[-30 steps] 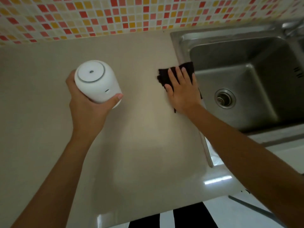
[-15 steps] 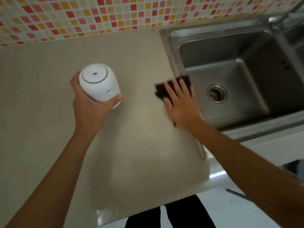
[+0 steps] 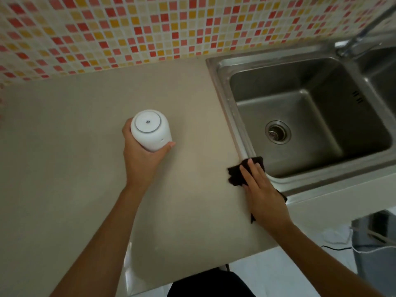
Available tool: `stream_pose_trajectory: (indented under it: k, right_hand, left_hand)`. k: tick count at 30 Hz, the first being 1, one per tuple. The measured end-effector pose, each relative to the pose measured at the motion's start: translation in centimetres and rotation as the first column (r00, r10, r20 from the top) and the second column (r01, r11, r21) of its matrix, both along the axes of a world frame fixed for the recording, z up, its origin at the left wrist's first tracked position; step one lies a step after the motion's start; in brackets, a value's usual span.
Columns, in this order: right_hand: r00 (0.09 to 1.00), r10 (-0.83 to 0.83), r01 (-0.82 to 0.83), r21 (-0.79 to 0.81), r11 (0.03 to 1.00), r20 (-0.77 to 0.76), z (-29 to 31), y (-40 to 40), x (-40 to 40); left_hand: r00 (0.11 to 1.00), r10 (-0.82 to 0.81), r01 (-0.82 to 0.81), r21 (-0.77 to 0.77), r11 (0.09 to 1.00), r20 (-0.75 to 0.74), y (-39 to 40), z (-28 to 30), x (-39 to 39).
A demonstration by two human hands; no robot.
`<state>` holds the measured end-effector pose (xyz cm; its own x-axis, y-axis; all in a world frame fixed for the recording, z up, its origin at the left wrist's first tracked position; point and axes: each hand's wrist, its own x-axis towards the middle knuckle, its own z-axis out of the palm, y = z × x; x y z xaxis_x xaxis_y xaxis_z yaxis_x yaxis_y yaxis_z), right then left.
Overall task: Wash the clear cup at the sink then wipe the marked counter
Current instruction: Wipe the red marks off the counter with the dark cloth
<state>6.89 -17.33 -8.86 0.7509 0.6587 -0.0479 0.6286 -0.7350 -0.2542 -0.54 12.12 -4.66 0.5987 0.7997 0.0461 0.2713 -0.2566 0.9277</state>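
My right hand (image 3: 262,194) lies flat on a dark cloth (image 3: 235,174), pressing it onto the beige counter (image 3: 85,146) right beside the sink's left rim. My left hand (image 3: 141,161) grips a white rounded device (image 3: 151,130) with a small hole in its top, held upright over the middle of the counter. The steel sink (image 3: 300,116) sits to the right with its drain (image 3: 278,131) bare. No clear cup is in view.
A red, orange and yellow mosaic wall (image 3: 150,28) runs behind the counter. A faucet (image 3: 364,31) rises at the top right, with a second basin (image 3: 383,76) beyond it. The counter's front edge is near my body, with floor and a cable (image 3: 334,248) below right.
My right hand has dragged the cloth along the sink's left rim toward the counter's front edge. The left hand keeps holding the white device in the same spot.
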Motion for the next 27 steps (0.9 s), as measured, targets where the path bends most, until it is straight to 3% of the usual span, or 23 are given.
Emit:
stream_pose_trajectory:
  k: [4, 8, 12, 14, 16, 20, 25, 27]
  right_hand:
    - [0.964, -0.24, 0.246, 0.045, 0.968, -0.117, 1.2, 1.6, 2.0]
    - [0.922, -0.35, 0.378, 0.2, 0.904, -0.162, 3.7, 3.4, 4.9]
    - [0.945, -0.274, 0.316, 0.286, 0.905, -0.175, 5.5, 4.3, 5.9]
    - [0.944, -0.256, 0.311, 0.311, 0.898, -0.206, 6.1, 4.0, 6.3]
    - [0.942, -0.234, 0.305, 0.322, 0.896, -0.242, 6.4, 3.3, 6.8]
    - [0.939, -0.162, 0.266, 0.341, 0.902, -0.304, 6.7, 1.4, 8.0]
    - [0.929, -0.052, 0.239, 0.486, 0.841, -0.367, 8.9, -2.0, 11.3]
    - [0.929, -0.015, 0.221, 0.523, 0.823, -0.369, 9.9, -4.1, 13.5]
  left_hand:
    - [1.0, -0.026, 0.026, -0.012, 1.0, -0.006, -0.1, -0.4, -1.0]
    - [0.997, -0.08, 0.08, -0.059, 0.995, -0.001, 0.0, -1.1, -1.9]
    - [0.975, 0.192, -0.189, 0.043, 0.981, -0.11, -4.2, -1.6, -4.6]
    - [0.971, 0.232, -0.222, 0.135, 0.966, -0.063, -7.8, -1.0, -5.6]
    - [0.989, 0.146, -0.141, 0.125, 0.982, -0.028, -10.9, 0.0, -4.4]
    - [0.988, -0.148, 0.147, -0.036, 0.989, -0.05, -14.4, 2.1, 3.2]
    - [0.882, -0.452, 0.369, -0.397, 0.84, -0.136, -17.8, 6.0, 14.4]
    - [0.83, -0.525, 0.42, -0.41, 0.81, -0.187, -18.8, 7.2, 17.4]
